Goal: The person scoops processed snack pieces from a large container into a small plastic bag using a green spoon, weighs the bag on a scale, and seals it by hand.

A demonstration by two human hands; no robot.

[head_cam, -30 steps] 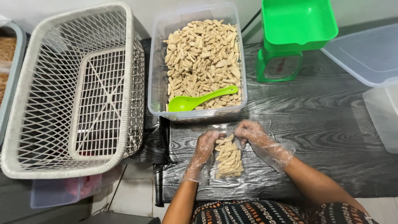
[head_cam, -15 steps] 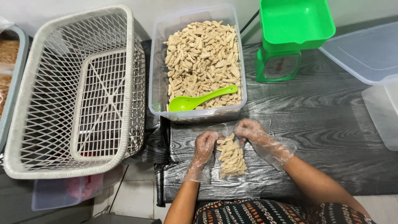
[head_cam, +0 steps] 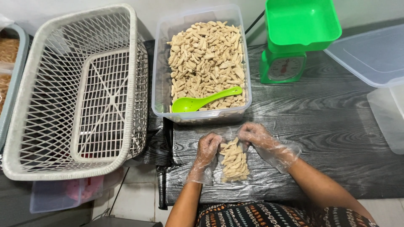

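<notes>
A small clear plastic bag point(head_cam: 234, 162) filled with beige snack sticks lies on the dark wood-grain table point(head_cam: 320, 126) in front of me. My left hand point(head_cam: 207, 148), in a thin clear glove, pinches the bag's top left corner. My right hand point(head_cam: 254, 135), also gloved, grips the top right corner. Just beyond the bag stands a clear rectangular tub point(head_cam: 162, 84) heaped with the same beige sticks, with a lime green scoop point(head_cam: 204, 101) lying on them at the near end.
A large white lattice basket point(head_cam: 75, 92) sits at the left. A green kitchen scale point(head_cam: 294, 38) stands behind right. Clear plastic lids and containers point(head_cam: 374, 54) lie at the right edge. A trough of brown snacks point(head_cam: 6, 59) shows at far left.
Both hands stay on the bag's top corners with only slight shifts; the bag has settled a little on the table.
</notes>
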